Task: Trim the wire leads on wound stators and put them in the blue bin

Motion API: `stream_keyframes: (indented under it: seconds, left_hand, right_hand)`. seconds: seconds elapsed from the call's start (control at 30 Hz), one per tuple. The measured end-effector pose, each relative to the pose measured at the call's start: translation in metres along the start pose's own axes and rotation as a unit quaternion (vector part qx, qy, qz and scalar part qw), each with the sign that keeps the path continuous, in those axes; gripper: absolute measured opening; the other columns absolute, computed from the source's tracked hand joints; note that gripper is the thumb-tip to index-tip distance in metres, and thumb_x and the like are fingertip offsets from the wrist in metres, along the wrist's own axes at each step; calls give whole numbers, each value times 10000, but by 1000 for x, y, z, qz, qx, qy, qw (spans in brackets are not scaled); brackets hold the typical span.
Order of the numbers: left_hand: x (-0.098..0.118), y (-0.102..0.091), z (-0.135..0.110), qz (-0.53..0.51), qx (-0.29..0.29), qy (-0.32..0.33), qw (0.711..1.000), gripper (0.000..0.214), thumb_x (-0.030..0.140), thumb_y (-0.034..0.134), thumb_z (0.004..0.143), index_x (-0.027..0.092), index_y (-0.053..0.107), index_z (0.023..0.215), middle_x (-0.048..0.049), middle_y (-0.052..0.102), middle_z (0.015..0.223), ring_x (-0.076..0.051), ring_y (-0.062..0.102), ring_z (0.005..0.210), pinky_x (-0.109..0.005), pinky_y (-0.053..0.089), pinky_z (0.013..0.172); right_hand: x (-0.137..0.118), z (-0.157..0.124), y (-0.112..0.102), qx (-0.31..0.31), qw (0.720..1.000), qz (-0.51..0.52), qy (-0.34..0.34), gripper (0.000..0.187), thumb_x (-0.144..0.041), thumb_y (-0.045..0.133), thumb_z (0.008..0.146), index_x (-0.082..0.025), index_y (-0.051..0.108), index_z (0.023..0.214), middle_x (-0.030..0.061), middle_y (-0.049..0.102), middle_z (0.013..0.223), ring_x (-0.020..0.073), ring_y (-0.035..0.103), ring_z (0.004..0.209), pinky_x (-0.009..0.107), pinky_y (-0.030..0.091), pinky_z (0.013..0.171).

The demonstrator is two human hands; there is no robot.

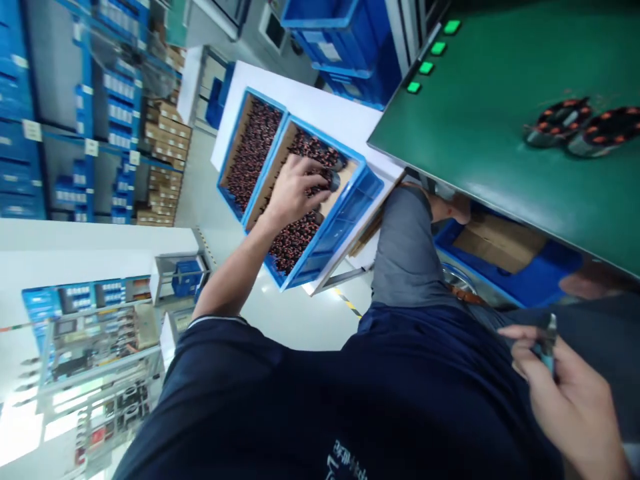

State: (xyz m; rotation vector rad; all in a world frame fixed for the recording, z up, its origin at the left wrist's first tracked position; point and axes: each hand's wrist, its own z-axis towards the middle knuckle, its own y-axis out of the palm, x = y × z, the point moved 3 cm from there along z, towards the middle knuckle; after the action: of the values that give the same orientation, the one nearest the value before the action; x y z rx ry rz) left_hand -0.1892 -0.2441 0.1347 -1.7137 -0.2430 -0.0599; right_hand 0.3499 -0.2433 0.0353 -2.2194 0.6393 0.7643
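Note:
My left hand reaches over a blue bin at the left, its fingers closed round a dark, round stator. Many small stators with copper windings are packed in that bin. In my right hand, low at the right over my leg, is a pair of small nippers with greenish handles and the metal tip pointing up. Two larger-looking wound stators lie side by side on the green bench.
A second blue bin of similar parts stands beside the first on a white table. Stacked blue crates are behind. Below the bench edge sits a blue tray with cardboard. Green-lit squares line the bench's corner.

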Motion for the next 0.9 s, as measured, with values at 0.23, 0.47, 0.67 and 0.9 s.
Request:
stream_keyframes:
  seconds: [0.23,0.47,0.67,0.9]
  left_hand:
    - [-3,29,-15,86,-158,62,982,262,397,634,992,261,834,1094,-93,718,1400,-346,515,1328,-553,411,1078]
    - [-23,23,-34,62,-223,96,968,164,364,737,897,259,835,975,-36,781,1252,-257,609,1210,-390,493,1034]
    - [24,-6,3,51,-142,106,983,248,315,672,911,234,797,1110,-73,760,1152,-254,655,1165,-415,514,1103]
    - [178,27,108,-103,70,190,974,686,555,697,936,257,552,1537,-134,564,1551,-357,536,1431,-564,458,1215]
  right_hand:
    - [-29,10,16,-55,997,-14,48,476,-765,565,747,-464,753,1064,7,817,1130,375,746,1190,557,581,1026]
    - [-8,19,19,-89,994,-29,63,626,-830,545,712,-391,755,1105,10,817,1129,367,757,1158,540,568,1058]
    - [-18,13,23,-72,997,13,-9,531,-741,569,849,-301,743,1092,59,809,1128,274,768,1083,415,575,1027]
    - [-44,0,24,-83,994,7,-74,393,-579,535,982,-250,710,1109,36,791,1053,154,729,932,299,546,1005]
